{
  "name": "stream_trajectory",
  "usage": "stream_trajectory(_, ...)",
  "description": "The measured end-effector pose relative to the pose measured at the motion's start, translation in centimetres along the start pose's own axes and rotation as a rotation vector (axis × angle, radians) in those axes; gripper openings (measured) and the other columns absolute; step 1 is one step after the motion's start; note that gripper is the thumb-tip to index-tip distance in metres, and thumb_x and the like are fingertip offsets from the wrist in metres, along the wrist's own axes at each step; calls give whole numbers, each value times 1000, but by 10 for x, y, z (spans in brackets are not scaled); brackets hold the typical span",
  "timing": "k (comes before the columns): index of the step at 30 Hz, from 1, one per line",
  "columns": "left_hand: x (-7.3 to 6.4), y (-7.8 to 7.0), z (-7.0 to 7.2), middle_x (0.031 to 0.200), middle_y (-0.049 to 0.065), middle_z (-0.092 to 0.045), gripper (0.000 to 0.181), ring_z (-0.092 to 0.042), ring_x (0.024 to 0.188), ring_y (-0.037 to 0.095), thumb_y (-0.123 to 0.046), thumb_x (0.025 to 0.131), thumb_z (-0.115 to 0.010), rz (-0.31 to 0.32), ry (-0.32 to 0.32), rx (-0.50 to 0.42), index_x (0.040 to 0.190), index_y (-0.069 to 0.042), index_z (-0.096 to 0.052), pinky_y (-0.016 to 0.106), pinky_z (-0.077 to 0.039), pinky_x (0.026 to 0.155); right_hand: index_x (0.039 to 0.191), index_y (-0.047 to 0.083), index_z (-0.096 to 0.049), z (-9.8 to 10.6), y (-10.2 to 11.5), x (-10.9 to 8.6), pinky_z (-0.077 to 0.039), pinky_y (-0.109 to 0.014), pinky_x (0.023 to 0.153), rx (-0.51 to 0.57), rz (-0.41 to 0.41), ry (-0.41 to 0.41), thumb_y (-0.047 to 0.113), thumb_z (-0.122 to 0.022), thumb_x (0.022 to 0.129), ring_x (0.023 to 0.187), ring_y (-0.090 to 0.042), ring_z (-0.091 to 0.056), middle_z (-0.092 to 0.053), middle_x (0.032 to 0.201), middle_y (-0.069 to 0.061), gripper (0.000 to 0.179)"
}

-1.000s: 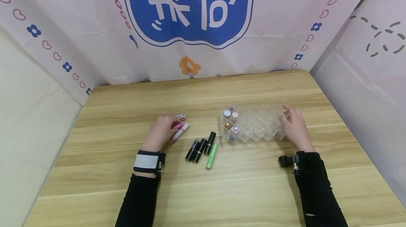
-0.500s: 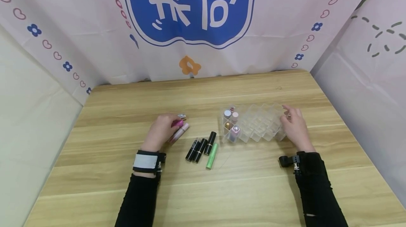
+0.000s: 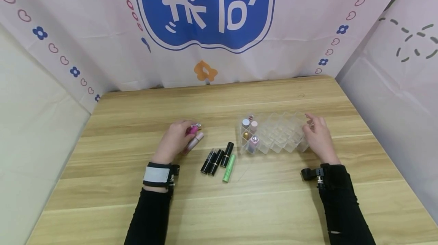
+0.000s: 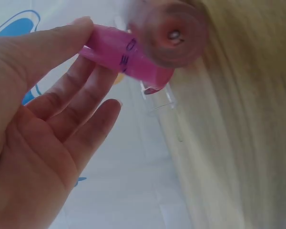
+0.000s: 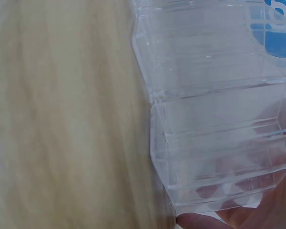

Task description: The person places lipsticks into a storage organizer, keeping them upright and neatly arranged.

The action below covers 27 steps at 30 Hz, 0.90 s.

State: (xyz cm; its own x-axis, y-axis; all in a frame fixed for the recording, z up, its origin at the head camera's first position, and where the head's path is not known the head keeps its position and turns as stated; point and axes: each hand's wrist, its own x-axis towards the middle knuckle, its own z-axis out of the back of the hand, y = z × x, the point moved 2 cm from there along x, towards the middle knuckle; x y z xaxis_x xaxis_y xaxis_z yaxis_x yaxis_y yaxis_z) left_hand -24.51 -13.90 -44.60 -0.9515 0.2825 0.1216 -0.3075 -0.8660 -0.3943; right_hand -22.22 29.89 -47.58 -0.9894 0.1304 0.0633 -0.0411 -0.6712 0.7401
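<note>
Between thumb and fingers, my left hand [image 3: 173, 140] pinches a bright pink lipstick [image 4: 126, 52] with dark lettering. Right beside it lies a pale pink lip gloss tube [image 3: 194, 142]; its round end looms blurred in the left wrist view. A small clear-and-silver tube [image 3: 196, 125] is close behind the pink lipstick. My right hand [image 3: 318, 136] grips the right end of a clear plastic lipstick organizer [image 3: 280, 132], thumb at its near lower corner in the right wrist view. Several cosmetics, among them a purple-pink bottle [image 3: 253, 143], stand in its left cells.
Several black lipsticks [image 3: 215, 162] and a green tube [image 3: 229, 168] lie on the wooden table [image 3: 260, 207] between my hands, left of the organizer. A white printed cloth [image 3: 297, 54] hangs behind the table's far edge.
My left hand has shifted slightly and turned the pink lipstick, raising it beside the clear-and-silver tube. My right hand and the organizer have stayed in place.
</note>
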Motion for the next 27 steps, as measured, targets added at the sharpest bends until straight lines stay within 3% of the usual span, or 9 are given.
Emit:
stream_trajectory(6,-2,-4,7,109,14,-63,32,-64,94,28,-7,86,-72,13,-24,-59,118,-3,-67,40,-59,80,150,1,-33,1,2,-1,-42,-61,98,5,-2,14,20,-36,102,122,-45,-43,-41,131,-27,52)
stream_trajectory(16,-2,-9,16,105,12,-63,23,-65,96,28,-4,88,-67,-24,-70,-87,110,-3,-64,39,-60,80,150,1,-32,1,2,-2,-42,-60,98,10,-8,15,20,-37,101,121,-44,-43,-41,131,-27,52)
stream_trajectory(27,10,-33,30,96,5,-67,19,-67,90,20,-9,90,-68,-135,-85,-47,109,-8,-64,31,-59,73,150,1,-32,1,3,-3,-41,-61,99,15,-13,20,20,-36,102,123,-44,-42,-40,132,-27,52)
